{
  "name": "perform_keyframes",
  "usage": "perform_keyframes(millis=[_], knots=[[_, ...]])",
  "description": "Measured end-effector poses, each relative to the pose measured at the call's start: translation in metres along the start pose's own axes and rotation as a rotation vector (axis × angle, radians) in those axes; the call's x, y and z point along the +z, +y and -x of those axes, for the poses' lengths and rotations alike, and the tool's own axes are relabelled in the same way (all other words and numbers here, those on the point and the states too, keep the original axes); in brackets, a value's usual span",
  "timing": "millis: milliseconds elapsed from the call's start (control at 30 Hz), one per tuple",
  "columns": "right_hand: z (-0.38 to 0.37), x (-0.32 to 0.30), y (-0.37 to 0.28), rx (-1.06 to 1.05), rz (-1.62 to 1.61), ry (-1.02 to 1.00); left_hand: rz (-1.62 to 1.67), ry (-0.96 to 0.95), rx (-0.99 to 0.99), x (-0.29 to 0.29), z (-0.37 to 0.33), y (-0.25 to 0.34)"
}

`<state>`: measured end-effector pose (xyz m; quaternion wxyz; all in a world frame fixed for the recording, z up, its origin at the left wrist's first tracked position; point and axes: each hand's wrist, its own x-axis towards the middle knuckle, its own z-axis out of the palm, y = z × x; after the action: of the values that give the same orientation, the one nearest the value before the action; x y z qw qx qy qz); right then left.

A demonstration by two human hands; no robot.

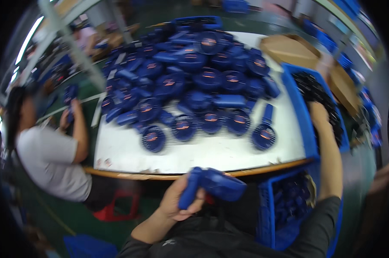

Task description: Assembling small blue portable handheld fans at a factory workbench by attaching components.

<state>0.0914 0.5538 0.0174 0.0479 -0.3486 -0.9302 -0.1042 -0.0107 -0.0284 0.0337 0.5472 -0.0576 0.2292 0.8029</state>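
My left hand (182,198) is closed around the handle of a blue handheld fan (224,185), held in front of the table's near edge. My right hand (318,115) reaches into a blue crate (298,112) of small black parts (310,88) at the table's right side. Its fingers are down among the parts and hidden. On the white table (220,155) lies a big heap of blue handheld fans (170,84) with round heads. Several lie along the heap's near edge, and one fan (263,136) lies apart on the right, its handle pointing away.
Below the table on the right, a second blue crate (267,210) holds dark blue parts. Open cardboard boxes (291,48) stand at the far right. To the left a co-worker (52,146) in a white shirt holds a blue item, near a red stool (122,202). A metal post (76,47) rises there.
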Motion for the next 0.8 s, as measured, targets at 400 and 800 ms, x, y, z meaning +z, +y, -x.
perform_keyframes(millis=[400, 800], knots=[[0.049, -0.067, -0.072, -0.150, -1.076, 0.378, 0.054, -0.414, -0.009, 0.019, 0.018, -0.040], [0.245, -0.115, -0.268, -0.269, -1.762, 0.037, -0.416, -0.385, 0.315, 0.005, -0.006, -0.024]])
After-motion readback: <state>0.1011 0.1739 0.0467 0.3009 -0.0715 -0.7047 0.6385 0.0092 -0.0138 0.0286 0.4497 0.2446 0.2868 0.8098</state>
